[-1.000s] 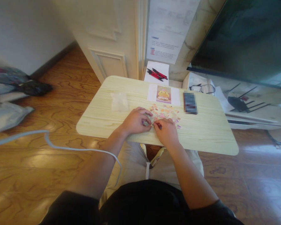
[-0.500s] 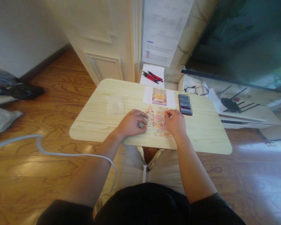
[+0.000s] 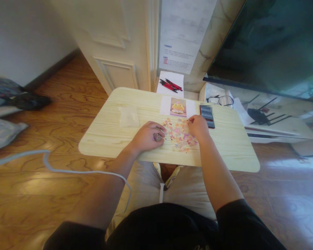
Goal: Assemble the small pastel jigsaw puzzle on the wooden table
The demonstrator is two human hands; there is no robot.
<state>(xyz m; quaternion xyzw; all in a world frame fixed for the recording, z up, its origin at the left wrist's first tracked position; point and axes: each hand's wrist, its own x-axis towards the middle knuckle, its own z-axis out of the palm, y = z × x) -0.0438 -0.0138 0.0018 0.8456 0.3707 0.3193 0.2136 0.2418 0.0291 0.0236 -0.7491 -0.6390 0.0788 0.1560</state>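
Note:
Small colourful jigsaw puzzle pieces [image 3: 181, 135] in pink, orange and purple lie spread over the pale wooden table [image 3: 101, 135]. My left hand [image 3: 148, 136] rests at the left side of the spread, its fingers curled round a cluster of puzzle pieces [image 3: 158, 137] that shows greyish purple. At the upper right of the spread, my right hand [image 3: 199, 126] has thumb and forefinger pinched together. Whatever is between those fingertips is too small to make out. Just beyond the pieces lies a sheet with a printed picture [image 3: 178, 107] of a yellow cartoon figure.
A phone [image 3: 207, 116] lies right of the picture sheet, close to my right hand. A clear plastic bag [image 3: 129, 117] is on the table's left part. Red and black pens [image 3: 170, 85] sit on paper behind the table. A white cable [image 3: 80, 172] crosses over my left forearm.
My right hand has moved right and slightly away from me, from within the spread to its upper right edge. My left hand stays nearly in place.

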